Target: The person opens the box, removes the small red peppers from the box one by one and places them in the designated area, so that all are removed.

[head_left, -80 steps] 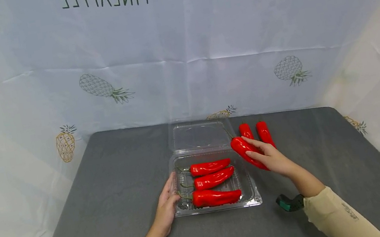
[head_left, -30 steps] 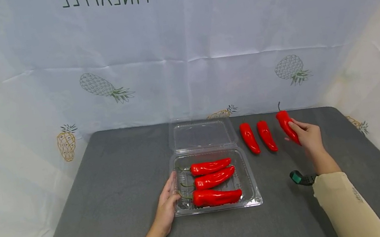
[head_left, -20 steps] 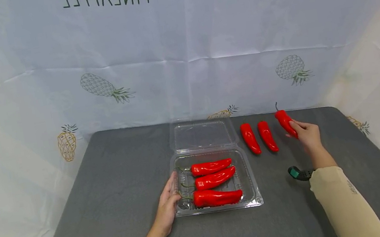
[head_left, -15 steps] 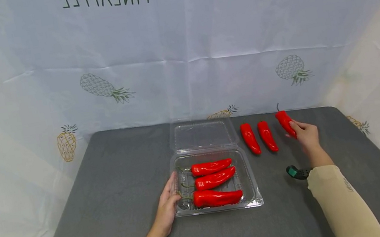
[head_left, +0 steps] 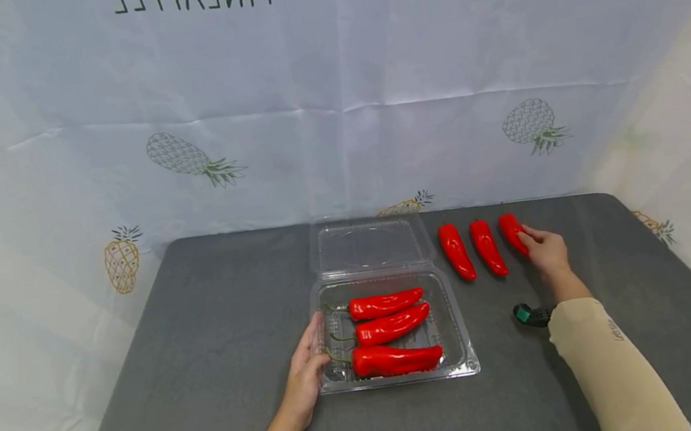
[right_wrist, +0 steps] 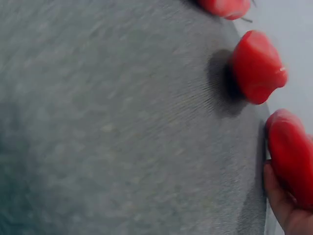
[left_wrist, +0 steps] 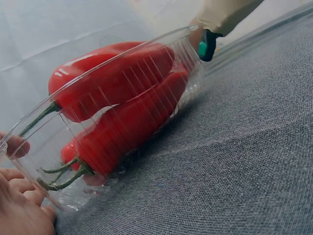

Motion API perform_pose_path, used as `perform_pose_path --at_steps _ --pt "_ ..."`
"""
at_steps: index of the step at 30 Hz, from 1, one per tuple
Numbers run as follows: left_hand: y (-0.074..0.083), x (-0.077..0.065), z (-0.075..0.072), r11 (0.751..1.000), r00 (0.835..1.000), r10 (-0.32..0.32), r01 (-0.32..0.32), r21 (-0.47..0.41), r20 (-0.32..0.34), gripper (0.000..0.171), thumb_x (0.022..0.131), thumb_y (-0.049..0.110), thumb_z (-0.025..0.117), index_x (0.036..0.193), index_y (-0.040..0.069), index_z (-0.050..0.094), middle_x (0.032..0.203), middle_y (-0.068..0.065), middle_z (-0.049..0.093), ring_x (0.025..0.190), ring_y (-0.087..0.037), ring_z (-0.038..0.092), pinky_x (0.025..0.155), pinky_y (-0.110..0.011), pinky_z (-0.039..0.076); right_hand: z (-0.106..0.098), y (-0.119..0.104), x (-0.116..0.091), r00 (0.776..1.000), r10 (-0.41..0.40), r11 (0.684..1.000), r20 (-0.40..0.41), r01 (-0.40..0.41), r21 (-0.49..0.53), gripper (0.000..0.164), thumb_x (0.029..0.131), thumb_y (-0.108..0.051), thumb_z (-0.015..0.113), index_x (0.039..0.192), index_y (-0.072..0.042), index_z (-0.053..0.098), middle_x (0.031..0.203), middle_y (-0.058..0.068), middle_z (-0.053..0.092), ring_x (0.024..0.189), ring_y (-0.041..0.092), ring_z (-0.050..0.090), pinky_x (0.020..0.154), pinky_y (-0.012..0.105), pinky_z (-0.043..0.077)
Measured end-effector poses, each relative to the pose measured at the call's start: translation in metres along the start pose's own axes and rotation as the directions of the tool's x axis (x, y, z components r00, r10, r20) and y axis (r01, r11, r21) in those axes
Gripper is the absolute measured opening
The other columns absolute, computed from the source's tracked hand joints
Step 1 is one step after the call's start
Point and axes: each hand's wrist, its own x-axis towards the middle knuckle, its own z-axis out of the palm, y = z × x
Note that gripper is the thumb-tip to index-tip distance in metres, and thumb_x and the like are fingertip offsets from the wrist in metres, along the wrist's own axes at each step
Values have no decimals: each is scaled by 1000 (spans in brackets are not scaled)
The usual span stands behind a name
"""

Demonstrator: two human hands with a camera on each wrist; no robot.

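Note:
Lower in the head view, my left hand (head_left: 302, 377) grips the left wall of a clear plastic clamshell container (head_left: 460, 349), its thumb at the rim. Three long red peppers (head_left: 398, 357) lie crosswise inside, green stems toward that hand. In the left wrist view the wall (left_wrist: 142, 81) shows peppers pressed close behind it. At the right, my right hand (head_left: 548, 252) pinches another red pepper (head_left: 511, 230) by its lower end, low at the table. Two more red peppers (head_left: 456, 252) stand in line to its left. The right wrist view shows fingers (right_wrist: 279, 198) under the held pepper (right_wrist: 293, 156).
The container's lid (head_left: 369, 243) lies folded back behind it, toward the cloth backdrop (head_left: 336, 156) printed with pineapples. Grey cloth covers the table (head_left: 223, 304), whose back edge runs just behind the peppers.
My right hand has carried its pepper from beside the container over to the right, then lowered it into line with the two others. The left hand keeps its grip on the container.

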Motion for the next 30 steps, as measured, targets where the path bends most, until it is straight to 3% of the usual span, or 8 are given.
perform_pose_path --at_steps 13,30 --pt "1 1 -1 1000 1000 17 -17 -3 7 70 80 -11 30 145 -11 5 154 -26 0 140 -37 -3 100 0 19 12 2 3 999 -20 997 -40 17 -76 46 97 -23 42 139 -6 41 141 24 42 128 34 40 103 44 38" --pt "1 0 1 1000 1000 2 -2 4 4 69 81 -11 31 145 -10 6 154 -25 1 141 -37 -2 100 0 19 8 6 2 998 -44 995 -41 40 -94 46 97 -22 38 138 0 42 138 26 44 125 36 42 101 45 39"
